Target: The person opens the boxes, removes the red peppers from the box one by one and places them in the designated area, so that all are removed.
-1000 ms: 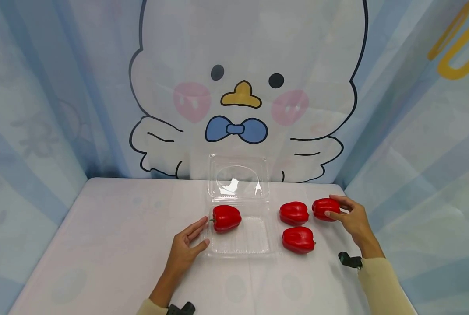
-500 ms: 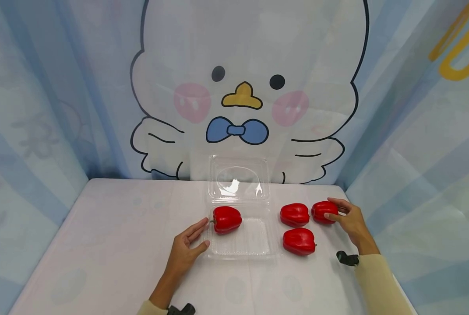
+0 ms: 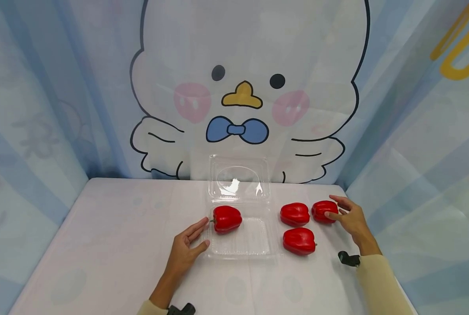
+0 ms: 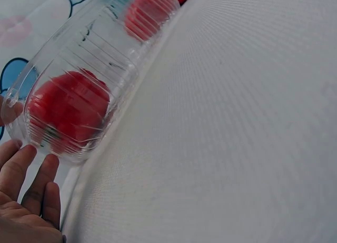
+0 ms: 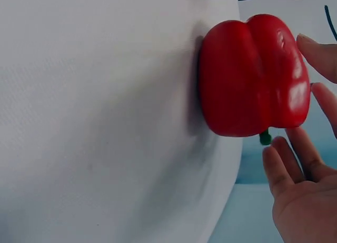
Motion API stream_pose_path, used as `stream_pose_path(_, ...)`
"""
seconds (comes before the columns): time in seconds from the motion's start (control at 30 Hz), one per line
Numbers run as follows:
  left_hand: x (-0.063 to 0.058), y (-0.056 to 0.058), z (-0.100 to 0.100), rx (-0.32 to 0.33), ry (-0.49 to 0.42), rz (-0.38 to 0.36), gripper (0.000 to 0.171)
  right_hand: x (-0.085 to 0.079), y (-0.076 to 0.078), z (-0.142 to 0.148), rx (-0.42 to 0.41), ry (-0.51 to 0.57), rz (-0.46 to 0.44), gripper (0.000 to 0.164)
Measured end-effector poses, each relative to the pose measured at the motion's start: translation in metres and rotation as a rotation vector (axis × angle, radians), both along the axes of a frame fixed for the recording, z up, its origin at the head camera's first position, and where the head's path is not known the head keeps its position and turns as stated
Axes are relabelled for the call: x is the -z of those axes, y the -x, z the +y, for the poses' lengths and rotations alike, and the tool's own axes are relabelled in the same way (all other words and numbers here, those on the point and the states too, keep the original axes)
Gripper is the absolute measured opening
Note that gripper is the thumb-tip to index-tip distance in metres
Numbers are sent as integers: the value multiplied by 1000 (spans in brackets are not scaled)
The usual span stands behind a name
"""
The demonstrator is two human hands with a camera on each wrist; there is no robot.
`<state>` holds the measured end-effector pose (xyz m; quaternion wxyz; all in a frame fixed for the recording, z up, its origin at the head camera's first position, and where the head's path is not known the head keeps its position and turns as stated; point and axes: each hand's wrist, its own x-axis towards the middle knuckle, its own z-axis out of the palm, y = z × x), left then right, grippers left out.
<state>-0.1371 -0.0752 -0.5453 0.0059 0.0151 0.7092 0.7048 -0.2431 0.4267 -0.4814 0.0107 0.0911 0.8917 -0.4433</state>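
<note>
A hinged clear plastic clamshell box (image 3: 242, 251) lies with its lid raised at the back. One red bell pepper (image 3: 227, 219) sits in its base, stem toward the left; the left wrist view shows this pepper (image 4: 71, 109) through the ribbed wall. My left hand (image 3: 185, 249) is at the box's left side, fingers extended, fingertips right at the wall. At the far right, my right hand (image 3: 350, 223) is beside another bell pepper (image 3: 324, 212), fingers and thumb spread around its right end. In the right wrist view, fingers surround this pepper (image 5: 253, 77) loosely near its green stem.
Two more red bell peppers, one behind (image 3: 294, 214) and one in front (image 3: 299, 241), rest between the box and my right hand. A white cloth covers the table (image 3: 120, 245). A printed curtain (image 3: 242, 57) hangs close behind and at both sides.
The far-right pepper has shifted slightly toward me. My right fingers moved in a little, then spread back from it. My left hand and the box have stayed put.
</note>
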Motion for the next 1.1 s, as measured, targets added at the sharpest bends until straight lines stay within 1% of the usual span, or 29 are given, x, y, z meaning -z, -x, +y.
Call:
stream_pose_path(0.27,0,-1,0,-4,18,7,62,-20,-7,-15,-40,-52,126,73)
stream_pose_path(0.5,1,-1,0,-3,25,11,62,-44,-15,-43,-98,-67,201,75)
stream_pose_path(0.6,1,-1,0,-2,19,8,62,-51,-19,-56,-117,-59,235,76)
stream_pose_path(0.9,1,-1,0,2,14,10,61,-63,-27,-91,-158,-61,291,75)
stream_pose_path(1.1,1,-1,1,-4,16,12,61,-64,-31,-116,-189,-57,337,73)
